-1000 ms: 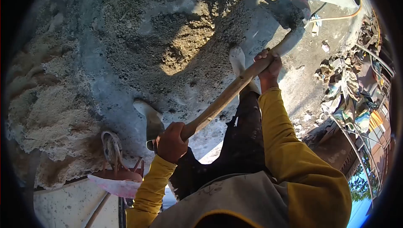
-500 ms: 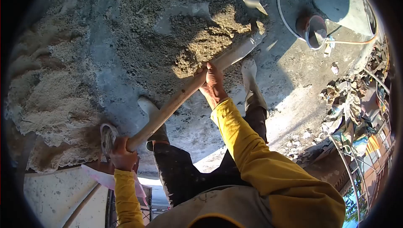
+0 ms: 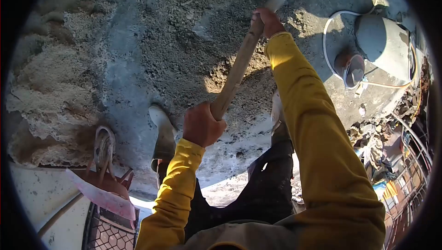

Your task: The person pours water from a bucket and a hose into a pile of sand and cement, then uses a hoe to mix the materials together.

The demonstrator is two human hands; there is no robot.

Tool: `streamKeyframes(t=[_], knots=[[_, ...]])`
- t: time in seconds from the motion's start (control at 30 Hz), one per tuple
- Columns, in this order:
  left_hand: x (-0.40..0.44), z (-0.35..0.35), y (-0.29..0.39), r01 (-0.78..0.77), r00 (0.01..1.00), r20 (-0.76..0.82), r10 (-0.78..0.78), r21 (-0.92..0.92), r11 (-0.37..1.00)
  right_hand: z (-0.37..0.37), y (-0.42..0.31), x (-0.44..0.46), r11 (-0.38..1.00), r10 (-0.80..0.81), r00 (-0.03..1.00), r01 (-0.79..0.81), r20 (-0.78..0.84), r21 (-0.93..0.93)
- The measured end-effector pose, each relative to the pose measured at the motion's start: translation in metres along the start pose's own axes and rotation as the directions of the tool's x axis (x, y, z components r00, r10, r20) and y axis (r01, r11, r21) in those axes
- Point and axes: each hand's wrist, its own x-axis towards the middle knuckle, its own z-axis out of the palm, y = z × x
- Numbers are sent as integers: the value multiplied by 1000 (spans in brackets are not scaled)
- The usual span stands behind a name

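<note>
A long wooden tool handle [image 3: 237,75] slants across the middle of the head view, its far end pale and crusted. What kind of head it carries does not show clearly now. My left hand [image 3: 202,123] is closed around the near end. Farther up, my right hand [image 3: 269,22] grips the handle close to the pale part. Beneath the handle spreads a grey, grainy heap of wet mortar or concrete mix [image 3: 184,56], with a sunlit patch in its middle. My rubber boots stand at its near edge, the left boot [image 3: 161,121] in plain view and the right partly behind my sleeve.
A bucket [image 3: 353,71] stands at the right beside a large rounded container [image 3: 382,43], with a pale hose [image 3: 326,43] looping around them. Rubble and scraps [image 3: 375,146] lie farther right. At left are a sand pile [image 3: 55,89] and a wheelbarrow [image 3: 106,176].
Both hands have moved away from my body, the left also rightward and the right slightly so. The handle now stands steeper in view, its far end higher. The view has shifted a little.
</note>
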Motion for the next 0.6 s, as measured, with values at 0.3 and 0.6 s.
streamKeyframes(t=[0.3, 0.6], knots=[[-221, 109, -51, 264, 963, 41, -267, -359, 895, -26, 83, -212, 994, 24, 992, -10, 126, -110], [-39, 25, -43, 244, 962, -9, -273, -422, 873, 110, 55, -36, 961, -41, 956, 116, 289, -250]])
